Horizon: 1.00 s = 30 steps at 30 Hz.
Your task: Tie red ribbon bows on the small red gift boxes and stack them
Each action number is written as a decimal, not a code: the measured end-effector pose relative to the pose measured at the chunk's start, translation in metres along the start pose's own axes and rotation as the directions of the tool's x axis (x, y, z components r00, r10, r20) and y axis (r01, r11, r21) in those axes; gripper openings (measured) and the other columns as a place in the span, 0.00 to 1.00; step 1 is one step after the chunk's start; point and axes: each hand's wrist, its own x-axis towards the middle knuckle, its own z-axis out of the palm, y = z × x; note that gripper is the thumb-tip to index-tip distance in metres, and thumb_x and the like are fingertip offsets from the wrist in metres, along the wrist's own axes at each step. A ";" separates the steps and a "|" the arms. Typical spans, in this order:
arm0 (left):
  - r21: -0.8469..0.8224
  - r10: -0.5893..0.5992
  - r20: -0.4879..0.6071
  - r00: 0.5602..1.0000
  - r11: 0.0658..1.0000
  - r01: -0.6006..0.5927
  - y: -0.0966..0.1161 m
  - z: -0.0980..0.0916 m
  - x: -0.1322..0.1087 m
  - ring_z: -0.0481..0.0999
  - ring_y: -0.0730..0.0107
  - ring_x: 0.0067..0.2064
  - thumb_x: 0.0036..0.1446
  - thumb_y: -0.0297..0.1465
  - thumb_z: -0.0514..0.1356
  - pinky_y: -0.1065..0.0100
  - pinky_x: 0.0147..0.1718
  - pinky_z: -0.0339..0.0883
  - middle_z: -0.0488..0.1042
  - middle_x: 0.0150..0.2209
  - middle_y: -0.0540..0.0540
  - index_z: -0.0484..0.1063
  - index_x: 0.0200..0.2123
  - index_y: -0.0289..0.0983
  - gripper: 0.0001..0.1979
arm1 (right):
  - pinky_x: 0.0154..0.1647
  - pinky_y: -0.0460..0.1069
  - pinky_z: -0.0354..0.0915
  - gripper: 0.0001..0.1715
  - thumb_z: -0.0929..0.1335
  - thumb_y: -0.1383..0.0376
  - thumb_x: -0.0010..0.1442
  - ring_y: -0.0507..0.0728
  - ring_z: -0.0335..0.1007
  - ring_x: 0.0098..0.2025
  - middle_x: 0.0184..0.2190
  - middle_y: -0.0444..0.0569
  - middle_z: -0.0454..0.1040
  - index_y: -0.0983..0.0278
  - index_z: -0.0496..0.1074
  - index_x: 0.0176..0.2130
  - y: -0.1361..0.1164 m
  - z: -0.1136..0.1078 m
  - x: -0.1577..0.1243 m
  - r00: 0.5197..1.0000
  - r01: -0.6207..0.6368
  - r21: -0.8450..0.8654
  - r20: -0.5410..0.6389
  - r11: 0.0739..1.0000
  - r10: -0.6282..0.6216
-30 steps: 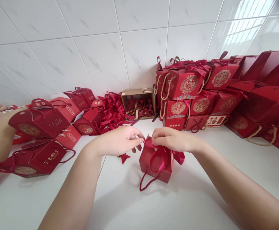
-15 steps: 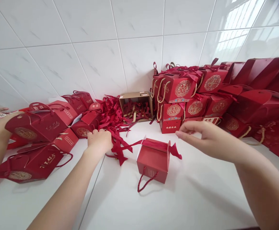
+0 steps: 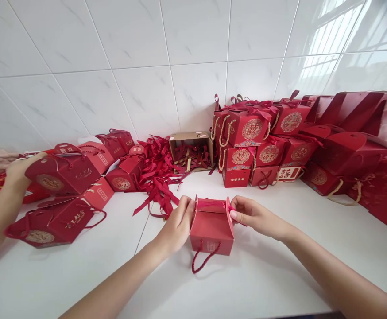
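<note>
A small red gift box stands on the white table in front of me, its rope handle hanging toward me. A red ribbon runs across its top, under the upright side flaps. At the left flap, my left hand is closed, thumb and fingers against the box's upper edge; whether it also grips ribbon is hidden. My right hand pinches the ribbon's end where it comes out at the right flap. Behind my left hand lies a heap of loose red ribbons.
A cardboard box of ribbon pieces stands by the tiled wall. Stacked red gift boxes and larger red bags fill the right. More dark red boxes are at left, where another person's hand touches one.
My left hand has moved right from the ribbon heap to the box's left side. My right hand has come in leftward and taken the ribbon end. The view has tilted slightly up.
</note>
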 end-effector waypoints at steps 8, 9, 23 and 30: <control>0.216 -0.078 -0.012 0.997 0.973 0.079 0.010 -0.001 -0.023 0.58 0.68 0.23 0.65 0.44 0.37 0.67 0.25 0.51 0.56 0.22 0.55 0.48 0.28 0.42 0.16 | 0.22 0.45 0.48 0.20 0.70 0.53 0.56 0.45 0.52 0.22 0.26 0.39 0.60 0.62 0.58 0.34 -0.004 0.003 0.001 0.989 -0.133 0.102 0.080 0.986 0.125; 0.242 -0.078 -0.020 0.997 0.967 0.081 0.011 -0.002 -0.023 0.58 0.68 0.23 0.65 0.44 0.37 0.67 0.25 0.50 0.56 0.21 0.55 0.48 0.28 0.42 0.16 | 0.22 0.44 0.46 0.21 0.71 0.53 0.55 0.45 0.50 0.21 0.25 0.38 0.59 0.62 0.58 0.33 -0.004 0.003 0.001 0.988 -0.143 0.121 0.080 0.982 0.134; 0.310 -0.063 -0.012 0.998 0.949 0.063 0.002 -0.014 -0.022 0.59 0.71 0.25 0.60 0.45 0.49 0.69 0.26 0.50 0.59 0.23 0.56 0.53 0.28 0.41 0.15 | 0.26 0.45 0.51 0.22 0.71 0.50 0.52 0.48 0.53 0.27 0.25 0.39 0.60 0.63 0.61 0.31 -0.015 0.005 -0.003 0.984 -0.158 -0.211 -0.112 0.965 0.137; 0.102 -0.068 0.041 0.997 0.993 0.064 -0.036 -0.026 -0.022 0.59 0.71 0.27 0.58 0.47 0.52 0.69 0.28 0.54 0.58 0.23 0.54 0.58 0.23 0.38 0.20 | 0.25 0.46 0.52 0.25 0.61 0.44 0.59 0.50 0.54 0.24 0.21 0.40 0.60 0.62 0.59 0.28 0.011 0.001 -0.015 0.948 -0.167 -0.456 -0.317 0.874 0.015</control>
